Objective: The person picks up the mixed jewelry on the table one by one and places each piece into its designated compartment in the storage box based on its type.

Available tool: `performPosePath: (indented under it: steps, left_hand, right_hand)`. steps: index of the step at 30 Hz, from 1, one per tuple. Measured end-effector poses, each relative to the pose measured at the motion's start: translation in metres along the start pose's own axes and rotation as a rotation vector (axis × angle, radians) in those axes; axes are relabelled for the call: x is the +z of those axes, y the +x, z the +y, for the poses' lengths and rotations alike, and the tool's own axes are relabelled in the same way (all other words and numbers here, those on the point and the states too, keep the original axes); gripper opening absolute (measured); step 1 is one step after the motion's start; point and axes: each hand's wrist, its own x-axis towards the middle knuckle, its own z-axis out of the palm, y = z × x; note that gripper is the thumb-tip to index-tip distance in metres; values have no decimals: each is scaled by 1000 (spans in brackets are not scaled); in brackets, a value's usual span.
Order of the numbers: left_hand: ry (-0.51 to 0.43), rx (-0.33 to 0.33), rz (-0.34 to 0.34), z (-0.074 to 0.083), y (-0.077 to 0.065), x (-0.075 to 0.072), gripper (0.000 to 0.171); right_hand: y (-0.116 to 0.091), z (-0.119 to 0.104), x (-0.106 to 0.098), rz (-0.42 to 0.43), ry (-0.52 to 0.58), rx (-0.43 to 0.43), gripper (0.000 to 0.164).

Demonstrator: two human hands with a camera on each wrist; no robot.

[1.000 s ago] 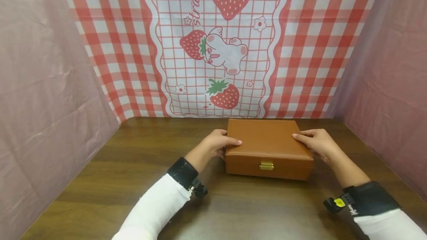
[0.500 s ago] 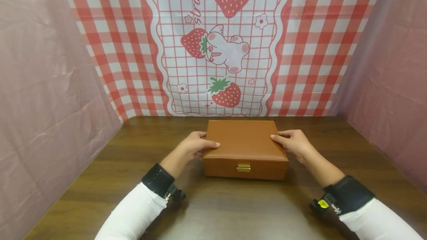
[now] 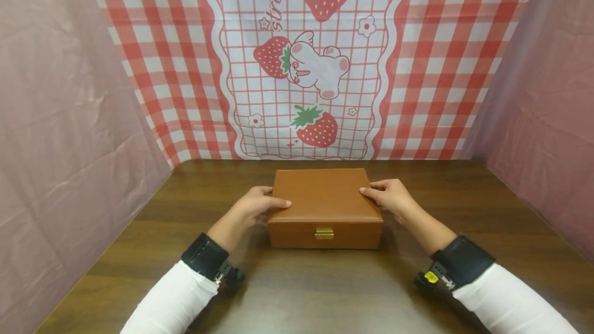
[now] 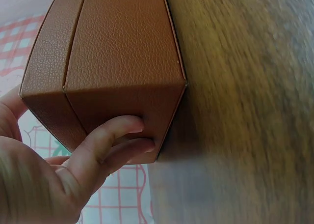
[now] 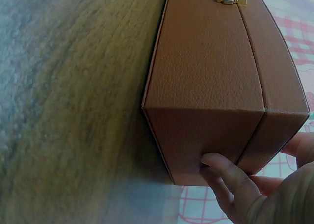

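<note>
A brown leather-look box (image 3: 325, 197) with its lid down sits on the wooden table, its gold clasp (image 3: 324, 233) facing me. My left hand (image 3: 254, 205) grips the box's left side, thumb over the lid's edge and fingertips (image 4: 132, 124) against the side wall. On the opposite side my right hand (image 3: 392, 197) holds the box likewise, its thumb on the lid and its fingers (image 5: 221, 165) pressed to the side panel. Both wrist views show the seam between lid and base. The inside of the box is hidden.
The dark wooden table (image 3: 320, 293) stretches around the box. Behind it hangs a red-and-white checked cloth (image 3: 436, 66) with strawberry prints. Pinkish sheets (image 3: 69, 117) wall in both sides.
Both hands have shifted the box leftward across the table, from right of centre to near the middle. It has also turned slightly, and its clasp side now faces me more squarely.
</note>
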Motion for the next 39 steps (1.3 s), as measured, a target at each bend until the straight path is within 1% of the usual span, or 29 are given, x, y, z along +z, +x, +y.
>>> performPosePath:
  steps: [3, 8, 17, 21, 28, 33, 39]
  left_hand:
    - [-8, -3, -11, 0, 0, -1, 69]
    - [-27, 6, -5, -3, 1, -2, 70]
    - [-19, 5, 39, -9, 1, 0, 78]
    - [-19, 10, 50, -10, 1, 1, 79]
    - [-39, 19, 49, -13, 0, 1, 79]
    - [-40, 30, 51, -10, -1, 1, 76]
    - [-43, 19, 53, -11, -1, 1, 79]
  right_hand:
    - [2, 2, 2, 3, 14, 0, 58]
    - [3, 4, 3, 8, 19, -9, 59]
    - [0, 7, 5, 18, -12, -19, 59]
    - [-1, 7, 6, 24, 0, -20, 61]
    - [-1, 10, 6, 18, 7, -31, 61]
    - [0, 8, 5, 25, 4, -41, 62]
    - [0, 10, 5, 21, -2, -35, 63]
